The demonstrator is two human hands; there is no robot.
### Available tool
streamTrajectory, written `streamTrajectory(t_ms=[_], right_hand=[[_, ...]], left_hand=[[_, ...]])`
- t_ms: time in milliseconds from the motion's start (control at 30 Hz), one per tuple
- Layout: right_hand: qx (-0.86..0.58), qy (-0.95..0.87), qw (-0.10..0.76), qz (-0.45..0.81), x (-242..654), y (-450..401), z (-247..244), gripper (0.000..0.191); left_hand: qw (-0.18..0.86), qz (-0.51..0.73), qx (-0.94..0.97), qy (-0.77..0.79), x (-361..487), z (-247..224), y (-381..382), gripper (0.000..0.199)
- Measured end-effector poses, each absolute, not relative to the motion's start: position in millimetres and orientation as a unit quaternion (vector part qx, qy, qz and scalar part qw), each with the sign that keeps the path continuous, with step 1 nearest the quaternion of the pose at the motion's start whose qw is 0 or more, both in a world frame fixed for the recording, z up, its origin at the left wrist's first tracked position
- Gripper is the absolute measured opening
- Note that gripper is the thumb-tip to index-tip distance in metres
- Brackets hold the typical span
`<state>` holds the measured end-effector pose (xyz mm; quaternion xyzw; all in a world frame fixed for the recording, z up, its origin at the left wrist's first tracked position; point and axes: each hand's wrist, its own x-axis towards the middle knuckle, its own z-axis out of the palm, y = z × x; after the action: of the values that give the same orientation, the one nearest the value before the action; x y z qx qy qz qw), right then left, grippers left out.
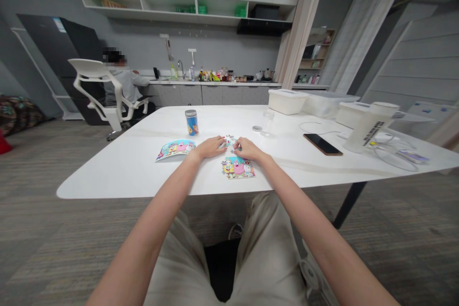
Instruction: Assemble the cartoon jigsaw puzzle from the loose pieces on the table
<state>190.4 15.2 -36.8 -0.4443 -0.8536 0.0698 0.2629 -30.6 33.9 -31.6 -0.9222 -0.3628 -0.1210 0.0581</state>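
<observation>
A partly assembled jigsaw puzzle (238, 168) with cartoon figures lies near the table's front edge. Just beyond it is a small cluster of loose puzzle pieces (230, 140). My left hand (211, 147) rests palm down at the left of this cluster, fingers stretched out and touching the pieces. On the other side, my right hand (248, 148) has its fingers curled into a pinch, with what looks like a small puzzle piece at the tips, mostly hidden. To the left lies a curved picture sheet (175, 149) showing the same cartoon figures.
A blue picture canister (191, 123) with a metal lid stands behind the sheet. A round lid (257, 128) and a clear jar (267, 123) are beyond my hands. Rightward are a phone (322, 144), a white bottle (371, 127), cables and bins (288, 102). A person (124, 83) sits behind.
</observation>
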Motion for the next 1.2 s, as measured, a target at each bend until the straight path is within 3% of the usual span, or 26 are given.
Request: streamTrajectory(t_ms=[333,833,1200], right_hand=[[-0.383,-0.857,0.32,0.123,187.2,13.0,-34.2,0.022],[-0.375,-0.818,0.408,0.153,187.7,20.3,-38.6,0.028],[-0.354,-0.824,0.413,0.16,184.9,18.7,-38.4,0.029]], left_hand=[[0.064,-0.123,-0.922,-0.363,-30.8,-30.6,32.2,0.036],[0.091,-0.143,-0.924,-0.342,-23.1,-20.8,21.2,0.034],[0.133,-0.147,-0.926,-0.323,-9.8,-14.9,18.3,0.026]])
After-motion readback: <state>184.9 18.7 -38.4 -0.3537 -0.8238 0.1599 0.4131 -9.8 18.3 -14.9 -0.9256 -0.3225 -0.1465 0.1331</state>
